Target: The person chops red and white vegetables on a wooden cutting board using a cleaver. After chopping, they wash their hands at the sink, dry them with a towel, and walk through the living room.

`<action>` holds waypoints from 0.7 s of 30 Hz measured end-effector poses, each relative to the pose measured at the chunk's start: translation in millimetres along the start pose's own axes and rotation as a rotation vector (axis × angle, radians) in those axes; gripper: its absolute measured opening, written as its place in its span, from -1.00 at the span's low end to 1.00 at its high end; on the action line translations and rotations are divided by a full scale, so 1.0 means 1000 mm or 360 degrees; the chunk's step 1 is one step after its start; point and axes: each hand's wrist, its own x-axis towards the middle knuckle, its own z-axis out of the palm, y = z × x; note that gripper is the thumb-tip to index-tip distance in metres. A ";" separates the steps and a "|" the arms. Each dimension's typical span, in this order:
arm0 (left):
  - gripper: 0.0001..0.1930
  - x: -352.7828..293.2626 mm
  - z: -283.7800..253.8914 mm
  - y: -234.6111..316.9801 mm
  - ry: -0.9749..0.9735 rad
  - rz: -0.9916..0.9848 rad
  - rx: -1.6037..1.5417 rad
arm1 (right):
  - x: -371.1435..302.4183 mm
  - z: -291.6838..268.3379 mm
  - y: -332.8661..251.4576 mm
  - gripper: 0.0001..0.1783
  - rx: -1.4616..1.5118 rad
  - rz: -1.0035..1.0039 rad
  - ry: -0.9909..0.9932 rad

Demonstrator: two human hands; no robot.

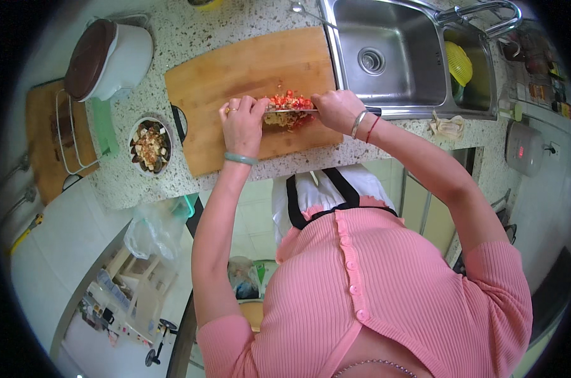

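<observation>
A wooden cutting board (235,69) lies on the speckled counter, with chopped red pepper (290,99) and pale minced bits, perhaps garlic (285,120), near its right side. Across this pile runs a kitchen knife (290,111), seen along its thin edge. My right hand (339,111) is closed round the knife where the blade meets the black handle, which sticks out to the right. At the blade's other end, my left hand (242,123) has bent fingers closed on the tip. The blade's lower edge is hidden.
Left of the board stands a white bowl (151,147) of diced food with dark pieces. Behind it is a white pot with a brown lid (106,60). A steel double sink (392,50) adjoins the board's right, with a yellow strainer (458,64). A crumpled cloth (447,128) lies by the front edge.
</observation>
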 end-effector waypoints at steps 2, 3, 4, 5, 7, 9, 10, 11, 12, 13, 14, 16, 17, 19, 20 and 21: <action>-0.77 0.008 -0.005 -0.002 -0.0017 0.0003 -0.0012 | 0.004 -0.014 -0.001 -0.61 -0.0047 -0.0012 -0.0108; -0.75 0.009 -0.010 -0.005 -0.0043 -0.0005 0.0005 | 0.005 -0.024 -0.003 -0.60 -0.0057 -0.0008 -0.0131; -0.72 0.011 -0.014 -0.006 -0.0069 -0.0013 0.0021 | 0.010 -0.035 -0.003 -0.58 -0.0066 -0.0004 -0.0155; -0.73 0.013 -0.019 -0.005 -0.0065 0.0001 -0.0005 | 0.010 -0.043 -0.003 -0.57 -0.0066 0.0010 -0.0188; -0.74 0.032 -0.020 -0.008 -0.0031 0.0033 -0.0042 | 0.023 -0.050 0.005 -0.56 -0.0097 -0.0031 -0.0199; -0.73 0.034 -0.009 -0.013 -0.0079 0.0023 -0.0035 | 0.032 -0.052 0.012 -0.56 -0.0144 -0.0098 -0.0202; -0.73 0.033 -0.004 -0.014 -0.0085 0.0005 -0.0032 | 0.035 -0.051 0.013 -0.61 -0.0120 -0.0059 -0.0256; -0.74 0.033 0.001 -0.014 -0.0096 -0.0011 -0.0040 | 0.036 -0.043 0.017 -0.63 -0.0106 -0.0049 -0.0237; -0.74 0.035 0.005 -0.010 -0.0078 -0.0016 -0.0026 | 0.034 -0.031 0.022 -0.65 -0.0094 -0.0034 -0.0219; -0.75 0.035 0.008 -0.004 -0.0060 -0.0020 -0.0012 | 0.034 -0.021 0.030 -0.68 -0.0083 -0.0018 -0.0201; -0.75 0.033 0.007 -0.001 -0.0044 -0.0039 0.0020 | 0.030 -0.023 0.027 -0.70 -0.0083 -0.0013 -0.0189; -0.78 0.023 0.014 0.001 -0.0034 -0.0043 0.0101 | 0.021 -0.026 0.019 -0.74 -0.0084 -0.0001 -0.0161; -0.80 0.024 0.015 0.001 -0.0007 -0.0024 0.0146 | 0.020 -0.027 0.019 -0.75 -0.0089 -0.0017 -0.0149; -0.81 0.021 0.012 -0.001 0.0038 -0.0001 0.0069 | 0.019 -0.025 0.019 -0.77 -0.0102 -0.0050 -0.0127; -0.82 0.020 0.009 -0.002 0.0065 -0.0002 0.0031 | 0.016 -0.034 0.010 -0.78 -0.0107 -0.0008 -0.0197; -0.82 0.020 0.004 -0.004 0.0069 0.0007 0.0022 | 0.013 -0.037 0.004 -0.78 -0.0104 -0.0034 -0.0153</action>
